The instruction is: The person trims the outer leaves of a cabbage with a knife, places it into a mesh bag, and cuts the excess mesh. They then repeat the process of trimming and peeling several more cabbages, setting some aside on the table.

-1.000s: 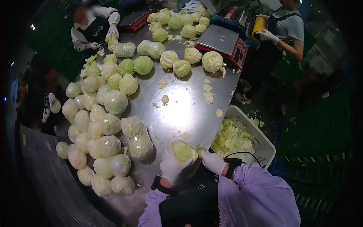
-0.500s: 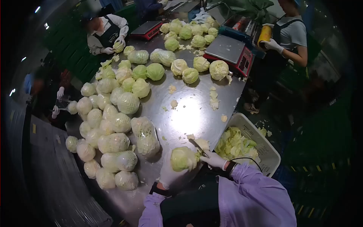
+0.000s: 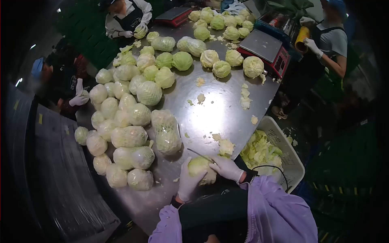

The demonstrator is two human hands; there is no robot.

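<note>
A pale green cabbage (image 3: 197, 166) is held low over the near edge of the metal table, close to my body. My gloved left hand (image 3: 189, 181) cups it from the left, fingers closed against its side. In my gloved right hand (image 3: 227, 168) is a knife (image 3: 197, 153), its thin blade pointing left across the cabbage's top. The right fingers wrap round the handle and hide most of it. Just beyond my right hand lies a cut cabbage leaf (image 3: 226, 147) on the table.
Several wrapped cabbages (image 3: 166, 133) crowd the left of the metal table (image 3: 190, 139). Unwrapped cabbages (image 3: 253, 67) and a red scale (image 3: 261, 45) stand farther back. A white crate (image 3: 295, 164) of leaves sits at right. Three co-workers stand around, one holding a yellow roll (image 3: 302, 39).
The cabbage has turned in my left hand, and the knife has moved from its right side to over its top. The whole view has shifted. At left, a co-worker's hands have come together.
</note>
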